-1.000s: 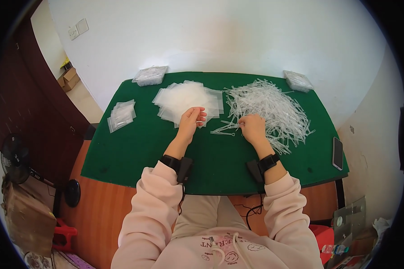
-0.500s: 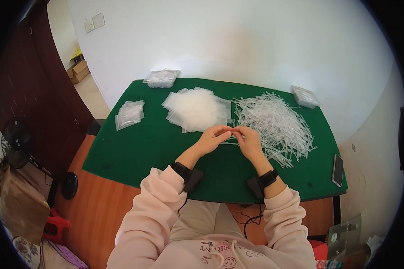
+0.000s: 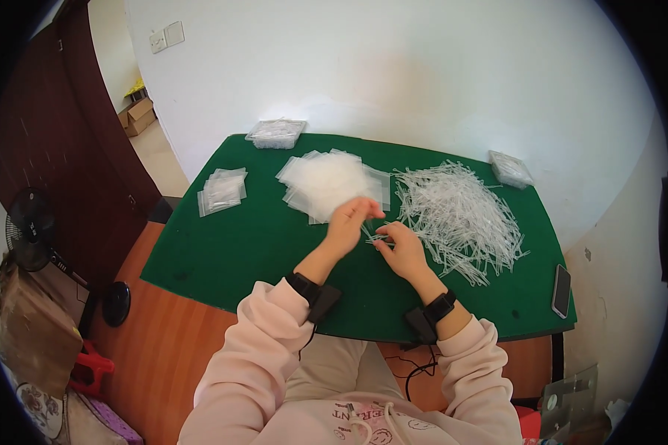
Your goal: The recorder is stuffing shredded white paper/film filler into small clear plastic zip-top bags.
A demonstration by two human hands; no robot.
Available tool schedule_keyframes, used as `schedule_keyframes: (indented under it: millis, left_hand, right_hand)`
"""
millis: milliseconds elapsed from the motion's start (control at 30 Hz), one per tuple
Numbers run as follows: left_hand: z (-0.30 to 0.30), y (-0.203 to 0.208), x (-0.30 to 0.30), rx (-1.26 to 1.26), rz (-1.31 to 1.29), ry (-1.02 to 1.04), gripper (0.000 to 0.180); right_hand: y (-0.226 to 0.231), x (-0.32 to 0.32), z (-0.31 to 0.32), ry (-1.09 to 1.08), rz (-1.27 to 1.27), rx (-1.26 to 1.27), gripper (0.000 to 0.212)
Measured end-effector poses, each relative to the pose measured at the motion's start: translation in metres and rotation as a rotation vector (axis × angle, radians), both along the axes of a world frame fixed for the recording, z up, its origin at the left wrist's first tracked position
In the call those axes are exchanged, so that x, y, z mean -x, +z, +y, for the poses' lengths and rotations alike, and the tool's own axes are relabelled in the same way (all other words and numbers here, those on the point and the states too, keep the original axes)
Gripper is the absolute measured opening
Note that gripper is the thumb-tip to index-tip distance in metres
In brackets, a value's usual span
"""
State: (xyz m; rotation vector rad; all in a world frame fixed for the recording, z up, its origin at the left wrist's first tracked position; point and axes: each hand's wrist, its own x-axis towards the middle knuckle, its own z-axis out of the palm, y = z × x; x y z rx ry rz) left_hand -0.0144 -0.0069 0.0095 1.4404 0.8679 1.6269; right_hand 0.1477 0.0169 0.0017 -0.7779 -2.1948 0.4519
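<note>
Near the middle of the green table, my right hand (image 3: 402,252) has its thumb and fingers closed on a few thin clear plastic sticks (image 3: 372,239). My left hand (image 3: 349,224) is just to the left and a little farther away, fingers curled together at the near edge of the flat clear bags; whatever is in its grip is too small to make out. A heap of clear plastic sticks with looped ends (image 3: 464,215) spreads to the right of my right hand. Beyond my left hand lies a pile of flat clear plastic bags (image 3: 323,182).
Several small filled bags (image 3: 223,191) lie at the left. Clear boxes of sticks stand at the back left (image 3: 276,134) and back right (image 3: 510,170). A phone (image 3: 562,291) rests by the right edge. A black fan (image 3: 31,228) stands on the left, beyond the table.
My hands were together at the fingertips and have come apart. The left moved up and away, while the right lowered slightly. The whole view has shifted a little.
</note>
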Motion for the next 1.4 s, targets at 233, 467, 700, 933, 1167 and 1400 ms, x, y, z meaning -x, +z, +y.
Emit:
schedule_keyframes:
  millis: [233, 467, 700, 933, 1167, 1400]
  left_hand:
    - [0.000, 0.014, 0.029, 0.017, -0.434, 0.335, 0.024]
    - [0.012, -0.013, 0.040, 0.106, -0.337, 0.360, 0.020]
    - [0.014, -0.011, 0.031, 0.017, -0.114, 0.582, 0.017]
    - [0.006, -0.008, 0.015, -0.074, 0.227, 0.459, 0.016]
    - [0.003, -0.013, 0.001, -0.456, 0.785, 0.358, 0.018]
    - [-0.010, -0.003, -0.001, 0.015, 0.812, 0.099, 0.017]
  right_hand:
    - [-0.006, -0.004, 0.008, -0.177, -0.251, -0.099, 0.023]
    - [-0.013, 0.006, 0.005, -0.084, -0.142, -0.263, 0.021]
    - [-0.017, 0.016, 0.002, -0.012, -0.205, -0.264, 0.012]
    - [-0.015, 0.012, 0.001, -0.119, -0.280, -0.329, 0.009]
    - [-0.006, 0.010, 0.004, -0.122, -0.129, -0.371, 0.008]
    - [0.004, 0.001, 0.004, -0.033, -0.085, -0.216, 0.008]
